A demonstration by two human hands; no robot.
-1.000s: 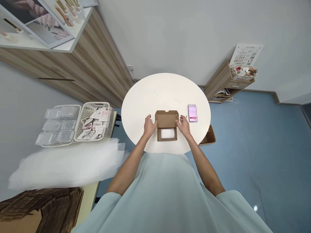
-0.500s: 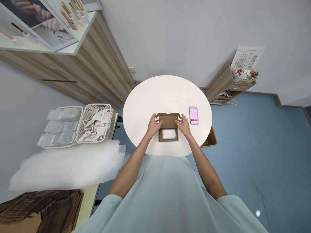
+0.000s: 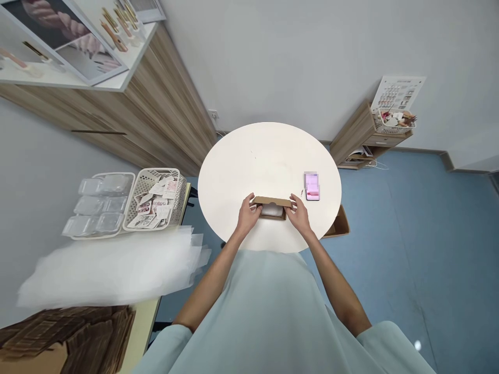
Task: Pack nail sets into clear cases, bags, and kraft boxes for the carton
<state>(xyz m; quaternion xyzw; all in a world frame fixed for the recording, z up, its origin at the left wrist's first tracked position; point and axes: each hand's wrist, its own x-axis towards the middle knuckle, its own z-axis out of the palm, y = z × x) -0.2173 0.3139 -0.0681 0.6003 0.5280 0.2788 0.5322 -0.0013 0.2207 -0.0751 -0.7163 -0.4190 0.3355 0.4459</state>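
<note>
A small brown cardboard box (image 3: 272, 201) stands near the front edge of the round white table (image 3: 234, 161), its lid tilted part way down over the opening. Under the lid a white wrapped packet (image 3: 272, 210) shows inside. My left hand (image 3: 248, 214) grips the left end of the lid, thumb on the near side and fingers behind. At the right end, my right hand (image 3: 298, 213) holds the lid in the same way. To the right of that hand lies a phone (image 3: 312, 186) with a lit pink screen.
On the left stand a basket of printed cards (image 3: 154, 200), a tray of clear plastic cases (image 3: 103, 202), a pile of white translucent sheets (image 3: 113, 267) and stacked flat cardboard (image 3: 97, 337). A brown open box (image 3: 340, 223) sits below the table's right edge.
The box lid has swung from nearly upright down toward me, covering part of the opening. Both hands moved with it and still hold its ends.
</note>
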